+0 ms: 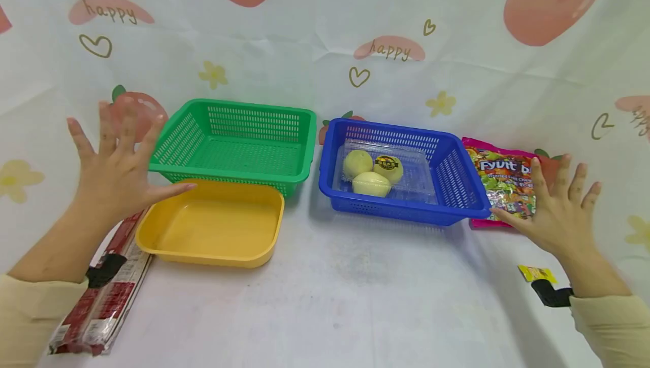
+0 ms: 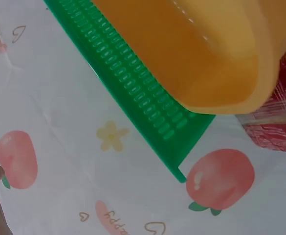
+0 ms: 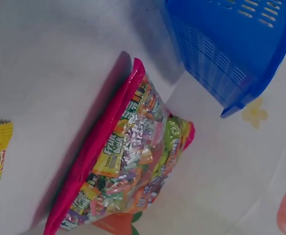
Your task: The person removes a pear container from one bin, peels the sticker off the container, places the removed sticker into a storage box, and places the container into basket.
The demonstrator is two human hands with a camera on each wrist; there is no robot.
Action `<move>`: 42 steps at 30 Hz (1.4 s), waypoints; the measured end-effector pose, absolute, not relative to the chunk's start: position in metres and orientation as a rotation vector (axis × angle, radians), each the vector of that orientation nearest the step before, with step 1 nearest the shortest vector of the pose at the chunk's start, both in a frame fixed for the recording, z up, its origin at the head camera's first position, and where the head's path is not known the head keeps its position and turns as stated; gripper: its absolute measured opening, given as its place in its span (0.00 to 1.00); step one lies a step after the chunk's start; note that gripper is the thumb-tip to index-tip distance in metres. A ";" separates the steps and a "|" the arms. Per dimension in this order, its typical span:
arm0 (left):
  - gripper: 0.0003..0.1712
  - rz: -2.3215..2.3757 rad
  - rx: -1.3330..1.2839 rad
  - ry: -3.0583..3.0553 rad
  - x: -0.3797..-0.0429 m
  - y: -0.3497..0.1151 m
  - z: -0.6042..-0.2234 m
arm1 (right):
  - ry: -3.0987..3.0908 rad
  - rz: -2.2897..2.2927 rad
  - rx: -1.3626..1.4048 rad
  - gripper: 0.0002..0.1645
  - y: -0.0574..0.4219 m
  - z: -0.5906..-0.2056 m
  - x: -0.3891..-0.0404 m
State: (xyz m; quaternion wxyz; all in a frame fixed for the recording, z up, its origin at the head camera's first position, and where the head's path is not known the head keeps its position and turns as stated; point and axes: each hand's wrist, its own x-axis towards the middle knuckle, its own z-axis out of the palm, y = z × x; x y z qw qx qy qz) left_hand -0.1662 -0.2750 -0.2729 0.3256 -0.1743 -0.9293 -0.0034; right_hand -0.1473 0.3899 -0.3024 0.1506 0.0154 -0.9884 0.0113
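My left hand [image 1: 114, 173] is raised with its fingers spread, holding nothing. Its thumb overlaps the edge of the yellow basin [image 1: 213, 227] in the head view, and the green basket [image 1: 233, 159] lies just beyond. On the other side my right hand [image 1: 561, 215] is likewise raised, fingers spread and nothing in it. Nearest to it are a pink-edged bag of fruit candies [image 1: 500, 179] and the blue basket [image 1: 406, 210]. Inside that basket, a clear plastic box [image 1: 413, 170] contains three round pale yellow-green fruits, one bearing a black label.
Long red-and-silver packets [image 1: 109, 314] lie at the left under my left forearm, beside the basin. A small yellow wrapped snack [image 1: 538, 274] rests near my right wrist. Behind the baskets rises a white cloth [image 1: 315, 12] printed with fruit and hearts.
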 end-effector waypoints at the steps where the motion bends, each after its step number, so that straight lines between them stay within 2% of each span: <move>1: 0.68 -0.017 -0.466 -2.436 -0.168 -0.274 -0.273 | -2.844 0.031 0.040 0.69 0.390 -0.302 -0.148; 11: 0.71 0.053 -0.484 -2.530 -0.195 -0.255 -0.273 | -2.899 -0.029 0.037 0.68 0.378 -0.298 -0.160; 19: 0.65 0.105 -0.490 -2.652 -0.220 -0.223 -0.271 | -2.915 0.057 0.031 0.66 0.367 -0.291 -0.179; 30: 0.61 0.137 -0.481 -2.727 -0.253 -0.181 -0.268 | -2.932 0.213 0.018 0.64 0.358 -0.282 -0.211; 42: 0.56 -0.030 -0.479 -2.909 -0.268 -0.154 -0.265 | -2.940 0.253 0.057 0.63 0.329 -0.268 -0.239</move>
